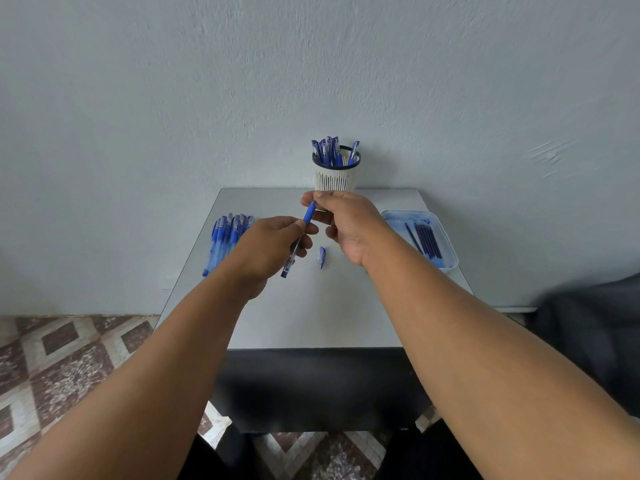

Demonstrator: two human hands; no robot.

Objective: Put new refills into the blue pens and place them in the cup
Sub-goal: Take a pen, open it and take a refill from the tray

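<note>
I see both hands over the table [311, 306], held close together w/ one pen [300, 233] between them. L hand [268, 249] has its fingers curled round the clear barrel; the barrel's lower end sticks out below the fist, pointing down toward me. R hand [346, 223] pinches the pen's blue upper end btwn thumb and fingertips, the other fingers loosely bent under. The pen runs tilted, top end up near the cup [336, 176], bottom end lower left. Can't tell if the two pen parts are joined or apart, since the L fingers cover the middle.

The cup stands at the table's far edge by the wall [311, 64], white slotted sides w/ a dark rim, several blue pens standing in it. R hand is just in front of its base.

A small blue cap [322, 257] lies on the table just below the hands, touching neither.

To the L, a row of pens [227, 237] lies side by side, partly hidden behind the L hand. To the R, a shallow tray [446, 251] holds a few dark refills [427, 239] lying near parallel.

Tiled floor [69, 358] shows at lower L.
</note>
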